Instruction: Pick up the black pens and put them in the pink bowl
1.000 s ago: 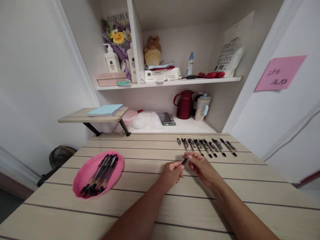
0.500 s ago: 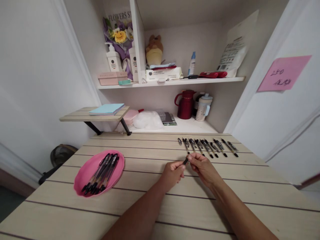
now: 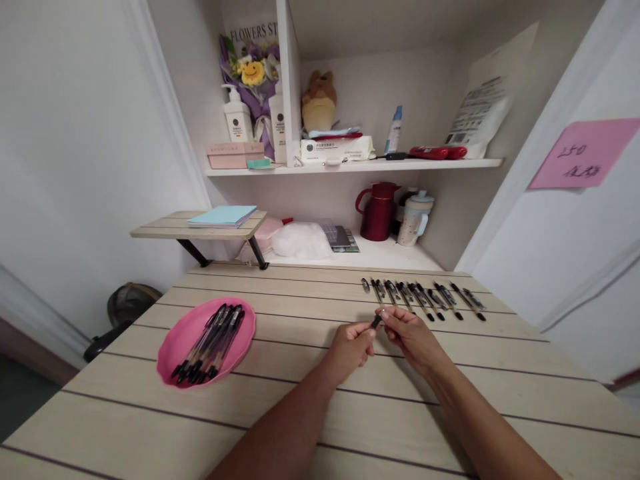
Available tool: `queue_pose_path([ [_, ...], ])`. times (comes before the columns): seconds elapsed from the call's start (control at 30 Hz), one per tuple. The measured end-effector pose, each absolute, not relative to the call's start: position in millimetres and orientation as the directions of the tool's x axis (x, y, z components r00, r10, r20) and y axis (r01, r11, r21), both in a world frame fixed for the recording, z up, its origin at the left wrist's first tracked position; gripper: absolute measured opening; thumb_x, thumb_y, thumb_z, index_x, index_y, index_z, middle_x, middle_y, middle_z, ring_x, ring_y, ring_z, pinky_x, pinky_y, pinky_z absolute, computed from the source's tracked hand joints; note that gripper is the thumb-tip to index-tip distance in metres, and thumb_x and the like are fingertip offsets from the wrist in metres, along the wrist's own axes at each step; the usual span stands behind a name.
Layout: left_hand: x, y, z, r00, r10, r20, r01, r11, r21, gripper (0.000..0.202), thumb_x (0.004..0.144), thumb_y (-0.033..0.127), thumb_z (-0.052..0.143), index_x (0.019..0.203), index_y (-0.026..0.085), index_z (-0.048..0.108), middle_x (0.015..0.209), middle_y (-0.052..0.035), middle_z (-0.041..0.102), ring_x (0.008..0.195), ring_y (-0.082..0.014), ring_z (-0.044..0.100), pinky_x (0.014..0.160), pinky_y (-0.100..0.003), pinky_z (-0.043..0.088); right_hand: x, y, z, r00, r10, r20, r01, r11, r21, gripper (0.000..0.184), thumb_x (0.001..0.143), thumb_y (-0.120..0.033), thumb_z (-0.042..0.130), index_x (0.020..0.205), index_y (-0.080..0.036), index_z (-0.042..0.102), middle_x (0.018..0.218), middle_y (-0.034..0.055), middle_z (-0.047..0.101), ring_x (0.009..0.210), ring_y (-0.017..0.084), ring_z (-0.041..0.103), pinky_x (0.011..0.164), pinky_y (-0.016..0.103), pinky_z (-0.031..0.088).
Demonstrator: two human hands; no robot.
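Observation:
In front of me, both hands meet over the middle of the table. My left hand (image 3: 350, 348) is closed round a pen (image 3: 377, 321), whose black end pokes out past the thumb; the rest of it is hidden in the fist. My right hand (image 3: 407, 333) pinches the tip of that end between thumb and fingers. Just beyond, a row of uncapped pens (image 3: 425, 303) lies side by side with loose caps among them. One cap (image 3: 365, 285) lies at the row's left end. Several capped pens (image 3: 213, 343) rest in a pink dish (image 3: 167, 340) on the left.
A small raised stand (image 3: 160, 227) bears blue paper (image 3: 223, 215) at the table's back left. Behind the table, shelves hold a red jug (image 3: 379, 212), a lidded cup (image 3: 416, 219), a white plastic bag (image 3: 301, 240) and bottles. A pink note (image 3: 583, 153) hangs on the right wall.
The view has shifted slightly, so the scene sits a little further right. Both hands keep their hold at the pen's black end, with slightly more of it showing between them.

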State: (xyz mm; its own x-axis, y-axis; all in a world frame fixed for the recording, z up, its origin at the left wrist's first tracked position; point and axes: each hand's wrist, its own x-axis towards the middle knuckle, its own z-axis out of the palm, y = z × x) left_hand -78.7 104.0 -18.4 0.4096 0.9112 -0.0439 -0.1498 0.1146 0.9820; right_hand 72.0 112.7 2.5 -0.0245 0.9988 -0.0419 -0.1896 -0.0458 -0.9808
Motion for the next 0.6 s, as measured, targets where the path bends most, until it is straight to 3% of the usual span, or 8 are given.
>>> queue_pose_path([
  [0.07,-81.1,106.4,-17.1,0.372,0.926,-0.071,-0.264,0.178,0.948,0.043,0.070,0.046,0.057,0.098,0.012,0.060,0.050,0.0060,0.047,0.032,-0.0015,0.028,0.034,-0.018,0.016,73.3,124.4,10.2,-0.021,0.999,-0.031,-0.092,-0.033,-0.995,0.037,0.067,-0.050,0.061,0.084,-0.017,0.064,0.067,0.0017,0.062,0.042,0.006,0.039,0.039,0.020,0.025],
  [0.13,-84.9,109.2,-14.9,0.335,0.936,-0.112,-0.396,0.248,0.884,0.045,0.069,0.046,0.059,0.099,0.014,0.058,0.051,0.0062,0.046,0.032,-0.0014,0.028,0.034,-0.017,0.014,75.3,143.3,21.3,0.039,0.999,0.002,0.159,-0.004,-0.987,0.039,0.073,-0.051,0.050,0.089,-0.018,0.063,0.077,0.0038,0.065,0.043,0.007,0.045,0.040,0.021,0.030],
  [0.17,-87.0,110.5,-13.7,0.321,0.938,-0.132,-0.456,0.276,0.846,0.045,0.069,0.046,0.059,0.100,0.014,0.057,0.052,0.0062,0.046,0.033,-0.0013,0.028,0.035,-0.017,0.014,75.9,154.8,27.2,0.091,0.995,0.033,0.359,-0.002,-0.933,0.038,0.076,-0.049,0.046,0.088,-0.018,0.063,0.078,0.0044,0.065,0.045,0.008,0.048,0.042,0.022,0.032],
  [0.23,-90.5,112.3,-11.5,0.309,0.937,-0.164,-0.541,0.315,0.780,0.044,0.068,0.045,0.061,0.100,0.015,0.056,0.054,0.0057,0.047,0.034,-0.0014,0.030,0.036,-0.016,0.015,74.6,178.8,36.9,0.116,0.986,0.116,0.785,-0.019,-0.620,0.034,0.080,-0.041,0.041,0.086,-0.017,0.064,0.078,0.0057,0.067,0.059,0.013,0.058,0.052,0.023,0.040],
  [0.3,-92.3,112.9,-10.2,0.300,0.936,-0.185,-0.580,0.333,0.743,0.042,0.068,0.043,0.061,0.099,0.015,0.056,0.055,0.0050,0.047,0.035,-0.0019,0.032,0.036,-0.016,0.015,69.1,199.9,41.6,0.116,0.982,0.147,0.888,-0.037,-0.459,0.029,0.078,-0.033,0.046,0.089,-0.014,0.065,0.087,0.0113,0.067,0.080,0.020,0.061,0.066,0.027,0.043],
  [0.37,-92.5,112.8,-10.1,0.291,0.936,-0.198,-0.595,0.339,0.729,0.041,0.068,0.043,0.061,0.098,0.015,0.057,0.055,0.0045,0.048,0.035,-0.0022,0.033,0.036,-0.017,0.016,59.6,215.1,40.8,0.114,0.983,0.144,0.920,-0.050,-0.389,0.029,0.077,-0.028,0.049,0.094,-0.011,0.064,0.094,0.0181,0.065,0.092,0.026,0.060,0.074,0.031,0.042],
  [0.47,-91.3,113.1,-11.8,0.272,0.939,-0.210,-0.606,0.337,0.720,0.041,0.068,0.043,0.062,0.098,0.015,0.057,0.055,0.0043,0.048,0.035,-0.0023,0.033,0.036,-0.017,0.016,43.2,227.8,34.2,0.098,0.988,0.121,0.952,-0.057,-0.300,0.029,0.078,-0.022,0.048,0.097,-0.007,0.063,0.097,0.0236,0.063,0.094,0.028,0.060,0.077,0.034,0.042],
  [0.6,-90.5,115.5,-14.8,0.262,0.939,-0.224,-0.613,0.341,0.713,0.041,0.069,0.043,0.061,0.099,0.015,0.057,0.055,0.0043,0.048,0.034,-0.0019,0.031,0.036,-0.017,0.015,27.9,234.6,27.5,0.075,0.992,0.100,0.973,-0.050,-0.226,0.027,0.079,-0.012,0.044,0.097,-0.007,0.063,0.098,0.0226,0.064,0.092,0.025,0.062,0.078,0.032,0.042],
])
